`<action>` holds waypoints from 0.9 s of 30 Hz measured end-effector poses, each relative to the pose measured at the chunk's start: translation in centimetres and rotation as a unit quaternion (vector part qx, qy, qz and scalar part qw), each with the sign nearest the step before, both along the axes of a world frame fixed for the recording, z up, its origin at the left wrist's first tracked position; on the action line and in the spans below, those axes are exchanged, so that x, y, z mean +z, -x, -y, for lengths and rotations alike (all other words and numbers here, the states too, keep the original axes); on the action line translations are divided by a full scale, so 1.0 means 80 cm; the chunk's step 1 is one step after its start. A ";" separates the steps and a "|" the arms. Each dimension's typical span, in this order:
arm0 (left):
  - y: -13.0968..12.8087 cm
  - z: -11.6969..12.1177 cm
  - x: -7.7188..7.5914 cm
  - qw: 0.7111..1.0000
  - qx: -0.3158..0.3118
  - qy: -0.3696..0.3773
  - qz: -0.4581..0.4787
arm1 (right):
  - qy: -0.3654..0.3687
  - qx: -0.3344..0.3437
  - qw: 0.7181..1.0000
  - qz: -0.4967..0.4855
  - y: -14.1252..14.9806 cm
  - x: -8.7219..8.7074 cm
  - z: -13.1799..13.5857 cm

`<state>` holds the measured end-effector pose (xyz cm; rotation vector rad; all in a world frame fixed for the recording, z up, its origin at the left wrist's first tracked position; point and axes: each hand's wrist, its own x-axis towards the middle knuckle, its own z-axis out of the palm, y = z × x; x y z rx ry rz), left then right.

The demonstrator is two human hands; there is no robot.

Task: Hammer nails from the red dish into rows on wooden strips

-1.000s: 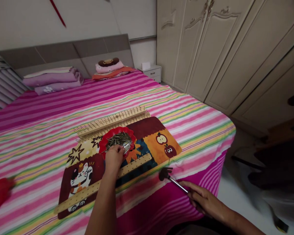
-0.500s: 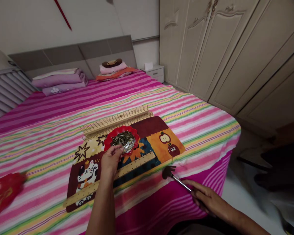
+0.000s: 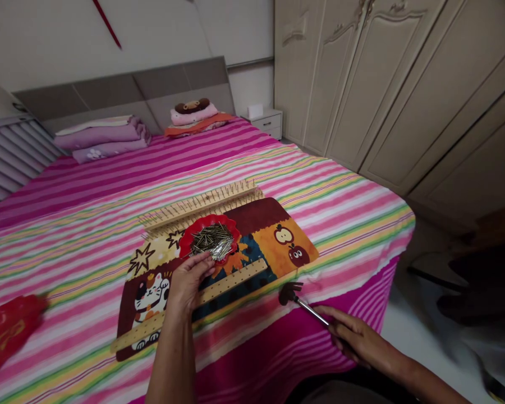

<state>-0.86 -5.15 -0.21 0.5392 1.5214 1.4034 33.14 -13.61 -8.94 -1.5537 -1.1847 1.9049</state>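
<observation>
My right hand (image 3: 353, 334) is wrapped round the handle of a claw hammer (image 3: 309, 310), its dark head over the near edge of the bed. At the front rim of a red scalloped bowl (image 3: 185, 238) are the fingers of my left hand (image 3: 192, 276), pinched together; what they hold, if anything, is too small to make out. Loose nails (image 3: 212, 238) fill the bowl. Below it lies a wooden strip with holes (image 3: 231, 281), partly hidden by my left forearm; a few nails stand at its right end. Behind the bowl sits a wooden piece full of nails (image 3: 202, 205).
A patterned mat (image 3: 273, 213) lies under the bowl and strip on a striped bedspread (image 3: 340, 207). A red plastic bag (image 3: 12, 331) is at the left. Folded bedding (image 3: 105, 137) rests near the headboard, and a wardrobe (image 3: 345, 84) stands at the right.
My left hand has shifted slightly to the left and stays at the bowl's front rim. The hammer in my right hand is almost still.
</observation>
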 end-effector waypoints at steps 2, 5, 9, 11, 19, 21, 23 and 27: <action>0.001 0.001 -0.002 1.000 0.002 -0.009 -0.011 | -0.006 0.001 1.000 0.002 0.000 0.001 0.000; 0.002 0.006 -0.004 0.998 0.019 -0.025 -0.048 | -0.012 0.002 1.000 0.003 0.000 0.005 -0.001; -0.003 0.020 -0.005 0.992 0.030 -0.036 -0.113 | -0.005 0.006 1.000 0.006 0.001 0.010 -0.002; -0.011 0.027 -0.008 0.993 0.018 -0.026 -0.111 | -0.001 0.010 1.000 0.008 0.001 0.011 -0.003; -0.035 0.036 -0.034 0.990 -0.009 0.016 -0.141 | -0.003 0.012 1.000 0.000 -0.001 0.005 -0.002; -0.031 0.036 -0.035 0.987 -0.001 0.022 -0.162 | -0.003 0.010 1.000 0.002 -0.001 0.005 -0.001; -0.025 0.038 -0.036 0.985 0.000 0.028 -0.169 | -0.001 0.009 1.000 0.003 -0.001 0.005 -0.001; -0.020 0.040 -0.039 0.986 -0.005 0.035 -0.166 | -0.009 0.018 1.000 0.003 -0.002 0.003 -0.002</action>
